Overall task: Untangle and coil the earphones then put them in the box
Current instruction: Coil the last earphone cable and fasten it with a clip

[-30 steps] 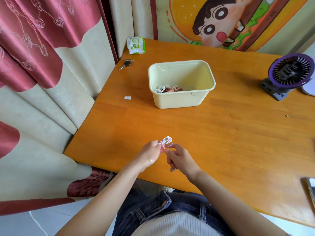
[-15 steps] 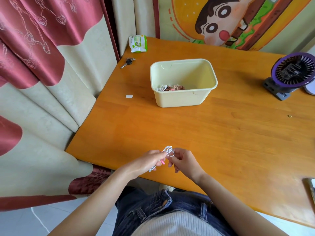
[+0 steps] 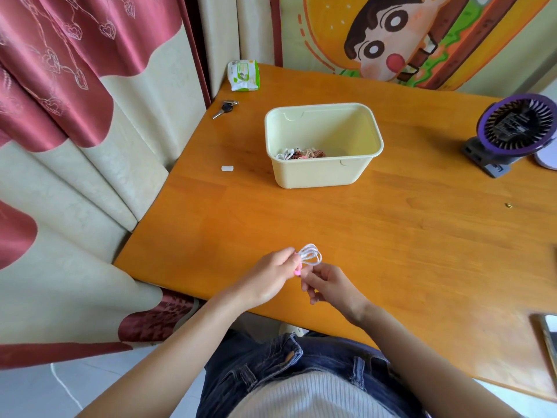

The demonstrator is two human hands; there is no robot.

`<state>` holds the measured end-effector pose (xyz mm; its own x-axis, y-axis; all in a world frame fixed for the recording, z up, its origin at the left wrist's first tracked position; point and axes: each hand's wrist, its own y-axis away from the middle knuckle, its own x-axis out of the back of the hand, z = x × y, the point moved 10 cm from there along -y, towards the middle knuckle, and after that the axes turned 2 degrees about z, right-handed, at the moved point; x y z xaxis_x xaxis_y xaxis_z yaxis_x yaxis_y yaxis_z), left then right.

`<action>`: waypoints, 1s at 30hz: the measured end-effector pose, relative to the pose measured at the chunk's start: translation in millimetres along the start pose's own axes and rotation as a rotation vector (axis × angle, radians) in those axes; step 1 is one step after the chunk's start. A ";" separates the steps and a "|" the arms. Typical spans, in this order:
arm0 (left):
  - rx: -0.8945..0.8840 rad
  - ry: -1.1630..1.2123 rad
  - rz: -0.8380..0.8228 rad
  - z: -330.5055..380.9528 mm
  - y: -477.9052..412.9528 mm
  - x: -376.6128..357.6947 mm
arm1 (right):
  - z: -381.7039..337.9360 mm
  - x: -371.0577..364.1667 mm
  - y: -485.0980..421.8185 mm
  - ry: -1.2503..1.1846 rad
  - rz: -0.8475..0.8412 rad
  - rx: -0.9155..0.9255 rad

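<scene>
White earphones (image 3: 310, 254) form a small coil of loops held just above the near edge of the orange table (image 3: 391, 230). My left hand (image 3: 271, 276) pinches the coil at its left side, where a pink part shows. My right hand (image 3: 328, 285) sits right beside it, fingers closed on the cable below the loops. The pale yellow box (image 3: 319, 176) stands open farther back on the table, with other coiled earphones and cables in its bottom.
A purple desk fan (image 3: 512, 131) stands at the right edge. Keys (image 3: 224, 107) and a green-white wipes pack (image 3: 243, 75) lie at the far left corner, with a small white piece (image 3: 227, 168) left of the box. A phone (image 3: 548, 336) lies at the near right.
The loose end that hung below my left hand has been drawn in, and the coil now looks tighter. Both hands stay close together near the table's front edge.
</scene>
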<state>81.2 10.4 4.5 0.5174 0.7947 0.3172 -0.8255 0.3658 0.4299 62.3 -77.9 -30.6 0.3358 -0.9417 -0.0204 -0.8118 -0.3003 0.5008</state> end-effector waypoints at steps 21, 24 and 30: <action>0.318 -0.242 0.136 -59.0 -26.3 10.6 | -78.8 -24.1 -6.9 0.815 0.057 0.483; 0.348 0.020 0.208 -66.7 -26.9 13.1 | -63.7 -17.0 -2.3 0.683 0.119 0.411; 0.256 0.385 0.010 -44.8 -16.5 1.0 | -22.6 10.3 0.8 0.171 0.235 0.150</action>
<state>85.3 26.9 -40.1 0.3483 0.9374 0.0063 -0.7227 0.2642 0.6387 75.9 -84.5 -10.9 0.1964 -0.9525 0.2328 -0.9336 -0.1091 0.3414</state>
